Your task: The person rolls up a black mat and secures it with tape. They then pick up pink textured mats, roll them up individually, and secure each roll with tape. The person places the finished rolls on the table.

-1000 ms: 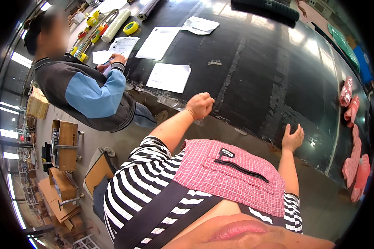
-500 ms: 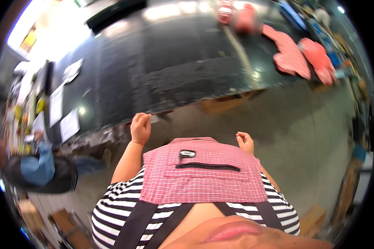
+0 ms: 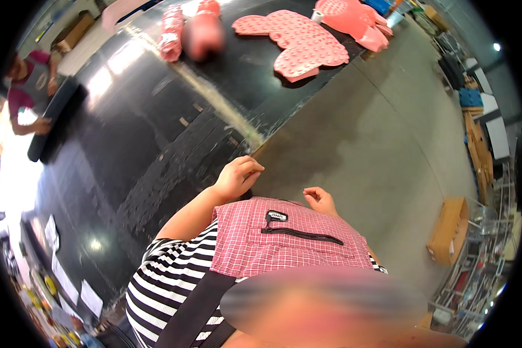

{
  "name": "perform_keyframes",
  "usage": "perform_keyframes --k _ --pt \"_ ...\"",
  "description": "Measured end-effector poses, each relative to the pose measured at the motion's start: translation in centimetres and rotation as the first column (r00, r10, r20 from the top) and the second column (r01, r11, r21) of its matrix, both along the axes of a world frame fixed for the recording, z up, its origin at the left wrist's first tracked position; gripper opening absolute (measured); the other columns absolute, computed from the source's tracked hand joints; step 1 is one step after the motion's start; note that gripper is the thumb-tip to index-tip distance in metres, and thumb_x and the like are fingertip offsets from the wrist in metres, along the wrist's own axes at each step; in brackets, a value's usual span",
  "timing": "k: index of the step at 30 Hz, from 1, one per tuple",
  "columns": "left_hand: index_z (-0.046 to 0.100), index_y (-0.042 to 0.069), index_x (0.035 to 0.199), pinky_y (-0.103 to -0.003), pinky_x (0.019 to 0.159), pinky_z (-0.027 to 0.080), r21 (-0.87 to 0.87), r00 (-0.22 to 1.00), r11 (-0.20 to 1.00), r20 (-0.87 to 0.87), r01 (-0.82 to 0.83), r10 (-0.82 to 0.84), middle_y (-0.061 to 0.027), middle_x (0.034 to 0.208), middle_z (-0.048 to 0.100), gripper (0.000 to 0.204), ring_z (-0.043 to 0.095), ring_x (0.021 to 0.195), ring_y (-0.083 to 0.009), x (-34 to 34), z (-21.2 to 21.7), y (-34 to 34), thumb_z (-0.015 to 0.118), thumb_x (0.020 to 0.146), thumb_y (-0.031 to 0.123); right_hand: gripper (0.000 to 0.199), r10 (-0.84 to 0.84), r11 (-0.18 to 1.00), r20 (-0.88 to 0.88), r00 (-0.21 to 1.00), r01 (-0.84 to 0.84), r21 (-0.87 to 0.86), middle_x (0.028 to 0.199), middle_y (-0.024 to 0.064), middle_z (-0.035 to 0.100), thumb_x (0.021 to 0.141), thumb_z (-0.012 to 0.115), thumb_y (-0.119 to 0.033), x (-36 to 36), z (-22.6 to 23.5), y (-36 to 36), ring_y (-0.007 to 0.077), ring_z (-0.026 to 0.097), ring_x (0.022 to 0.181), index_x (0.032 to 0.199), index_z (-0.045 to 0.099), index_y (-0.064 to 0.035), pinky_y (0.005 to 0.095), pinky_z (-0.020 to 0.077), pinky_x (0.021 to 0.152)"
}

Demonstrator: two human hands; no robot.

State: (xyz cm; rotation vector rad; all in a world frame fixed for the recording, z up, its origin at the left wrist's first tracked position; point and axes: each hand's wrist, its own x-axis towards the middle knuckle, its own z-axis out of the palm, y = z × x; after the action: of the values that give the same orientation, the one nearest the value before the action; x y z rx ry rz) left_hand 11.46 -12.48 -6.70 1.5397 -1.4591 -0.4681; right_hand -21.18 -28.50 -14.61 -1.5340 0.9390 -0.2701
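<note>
Seemingly holding nothing in half-curled fingers (image 3: 251, 167), with left hand (image 3: 234, 178) nearer than right hand (image 3: 323, 202) to bumpy pink mat (image 3: 311, 50) well ahead on desk (image 3: 107, 194), slanting lengthwise from far-left to near-right.

Big flat black-topped worktable (image 3: 139, 127): glossy in spots, light bouncing off it, spreads over the left and upper middle of the view
Rough scuffed patch (image 3: 168, 168): long and dull, pretty beat up tbh, sits toward the near edge
Worn beige strip (image 3: 220, 106): cuts across the black right to the edge
</note>
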Motion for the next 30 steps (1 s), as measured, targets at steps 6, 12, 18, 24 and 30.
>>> perform_keyframes --k 6,12,18,24,30 --pt "0.072 0.005 0.105 -0.043 0.085 0.053 0.040 0.993 0.994 0.063 0.098 -0.100 -0.0131 0.101 0.068 0.017 0.066 0.095 -0.0345 3.7 -0.3 -17.5 0.071 0.089 0.012 0.023 -0.296 0.954 -0.027 0.955 0.294 -0.064 0.111 0.0062 0.073 0.100 0.066 -0.010 -1.2 2.3 -9.0 0.0133 0.066 0.098 0.121 0.068 -0.0001 0.0297 0.0534 0.091" --pt "0.072 0.009 0.114 -0.043 0.097 0.050 0.048 0.934 0.974 0.298 -0.221 0.197 -0.0119 0.115 0.066 0.035 0.061 0.111 -0.0346 5.6 -0.6 -33.6 0.077 0.086 0.029 0.024 -0.360 0.933 -0.005 0.933 0.360 -0.009 0.111 0.0082 0.073 0.099 0.066 -0.009 -1.8 0.7 -19.0 0.0133 0.067 0.100 0.121 0.067 0.0011 0.0289 0.0533 0.090" --pt "0.067 0.010 0.117 -0.048 0.092 0.050 0.136 0.728 0.861 0.607 -0.489 0.318 -0.0130 0.115 0.063 0.044 0.059 0.111 -0.0370 6.6 -3.6 -44.0 0.081 0.081 0.031 0.024 -0.123 0.985 0.059 0.991 0.129 -0.116 0.111 0.0077 0.074 0.098 0.067 -0.009 2.5 -1.2 -37.7 0.0145 0.068 0.099 0.120 0.069 -0.0006 0.0296 0.0539 0.090" --pt "0.065 0.010 0.108 -0.048 0.087 0.052 0.192 0.709 0.836 0.643 -0.515 0.289 -0.0126 0.110 0.062 0.019 0.063 0.102 -0.0385 8.3 -5.2 -43.5 0.066 0.090 0.014 0.026 0.322 0.829 0.097 0.942 -0.232 -0.508 0.109 0.0113 0.072 0.091 0.071 -0.009 12.9 3.6 -52.1 0.0242 0.071 0.100 0.116 0.070 -0.0039 0.0343 0.0551 0.090" --pt "0.060 0.012 0.097 -0.039 0.083 0.052 0.034 0.463 0.880 0.860 -0.474 0.216 -0.0068 0.102 0.059 0.016 0.059 0.097 -0.0266 9.4 1.6 -46.8 0.062 0.081 0.016 0.038 0.600 0.061 -0.132 0.789 -0.209 -0.976 0.120 0.0098 0.064 0.082 0.075 -0.008 24.2 5.9 -58.7 0.0340 0.060 0.117 0.119 0.066 -0.0097 0.0453 0.0481 0.100"
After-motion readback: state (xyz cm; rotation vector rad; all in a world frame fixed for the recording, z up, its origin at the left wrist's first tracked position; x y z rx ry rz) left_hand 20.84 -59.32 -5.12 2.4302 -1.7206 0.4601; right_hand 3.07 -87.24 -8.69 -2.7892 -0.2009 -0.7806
